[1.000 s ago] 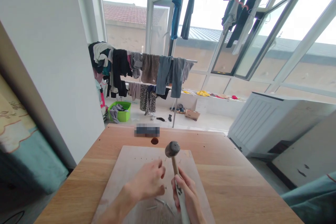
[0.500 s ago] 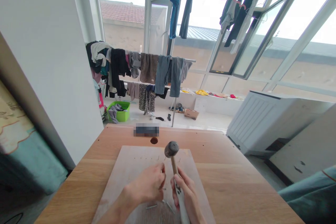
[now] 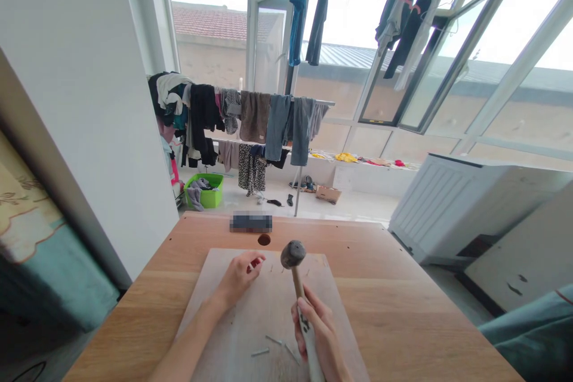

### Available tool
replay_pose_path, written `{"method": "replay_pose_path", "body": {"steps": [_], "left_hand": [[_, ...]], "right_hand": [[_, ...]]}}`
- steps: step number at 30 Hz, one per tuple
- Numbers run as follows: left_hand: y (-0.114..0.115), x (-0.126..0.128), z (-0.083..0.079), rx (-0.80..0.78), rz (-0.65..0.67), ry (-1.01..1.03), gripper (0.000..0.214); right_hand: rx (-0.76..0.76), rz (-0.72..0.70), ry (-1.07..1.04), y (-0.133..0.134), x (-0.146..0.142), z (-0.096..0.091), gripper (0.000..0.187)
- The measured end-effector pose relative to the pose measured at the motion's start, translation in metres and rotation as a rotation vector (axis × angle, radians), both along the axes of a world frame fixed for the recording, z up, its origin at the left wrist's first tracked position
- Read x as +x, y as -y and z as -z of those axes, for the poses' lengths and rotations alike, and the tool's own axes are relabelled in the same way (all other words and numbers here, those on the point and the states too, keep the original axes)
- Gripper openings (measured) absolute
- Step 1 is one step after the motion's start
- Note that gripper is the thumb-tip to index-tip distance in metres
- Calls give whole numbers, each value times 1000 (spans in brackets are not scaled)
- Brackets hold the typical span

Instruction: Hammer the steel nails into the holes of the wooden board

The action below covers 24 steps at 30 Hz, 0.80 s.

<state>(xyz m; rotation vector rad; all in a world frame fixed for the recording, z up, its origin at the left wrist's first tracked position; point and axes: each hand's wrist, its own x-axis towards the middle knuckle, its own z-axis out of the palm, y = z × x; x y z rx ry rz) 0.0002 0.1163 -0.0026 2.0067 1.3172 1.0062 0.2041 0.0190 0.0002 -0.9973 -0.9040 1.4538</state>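
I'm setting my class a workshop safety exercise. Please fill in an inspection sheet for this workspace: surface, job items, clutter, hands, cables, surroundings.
Surface: wooden table with a pale board lying on it.
Job items: hammer, head raised; a few thin nails seem to stand upright near the board's far edge.
Clutter: loose nails on the board's near part; a blurred dark object by the table's far edge, unidentifiable.
Hands: right hand grips the hammer's handle; left hand is over the board, fingers curled, contents unclear.
Cables: thin dark loop at lower left, possibly a cable.
Surroundings: hanging laundry, green basket, open window.
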Motion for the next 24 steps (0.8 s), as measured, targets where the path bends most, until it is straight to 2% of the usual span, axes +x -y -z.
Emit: {"method": "replay_pose_path", "body": {"steps": [8,13,24], "left_hand": [[2,1,0,12,-24,29,16],[0,0,1,8,-2,14,15],[-1,1,8,68,54,25,22]], "right_hand": [[0,-36,-35,-3,-3,5,58],[11,-132,-60,1,-8,1,61],[56,-178,-52,-8,-25,-2,56]]}}
